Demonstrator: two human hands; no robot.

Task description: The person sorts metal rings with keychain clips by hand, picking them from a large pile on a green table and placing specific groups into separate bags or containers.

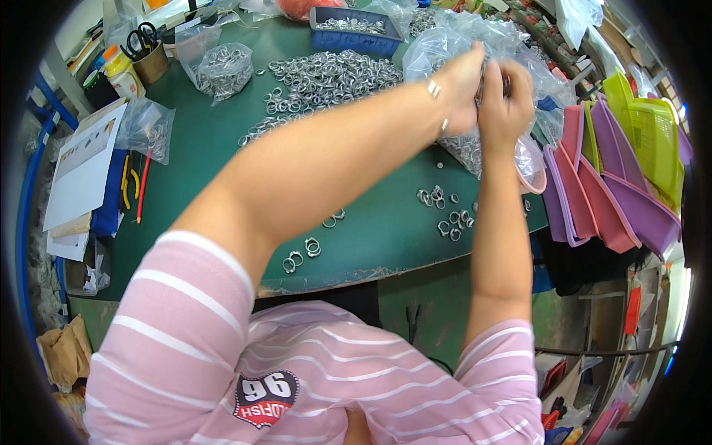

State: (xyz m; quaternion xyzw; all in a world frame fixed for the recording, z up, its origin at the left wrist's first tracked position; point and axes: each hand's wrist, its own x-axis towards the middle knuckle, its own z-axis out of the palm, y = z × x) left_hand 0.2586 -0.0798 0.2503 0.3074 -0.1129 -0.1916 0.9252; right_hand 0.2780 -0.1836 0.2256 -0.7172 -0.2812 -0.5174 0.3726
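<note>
At the back right, my left hand [461, 87] and my right hand [507, 100] meet above a clear plastic bag [437, 52] of small metal rings. My right fingers are curled, and silvery metal rings [486, 80] show between the two hands. The left hand is cupped against the right, its fingers mostly hidden. Under the hands, more rings [466, 152] fill the bag, which sits in or against a pink basket [535, 172]. A large heap of metal rings [334, 78] spreads over the green table [371, 170], partly behind my left forearm.
Loose rings [454, 222] lie near the front edge. A blue tray [354, 31] of rings stands at the back. Stacked pink, purple and green baskets [593, 170] crowd the right. At left are a bagged lot of rings [222, 70], scissors [141, 41], pliers [130, 185] and papers [85, 167].
</note>
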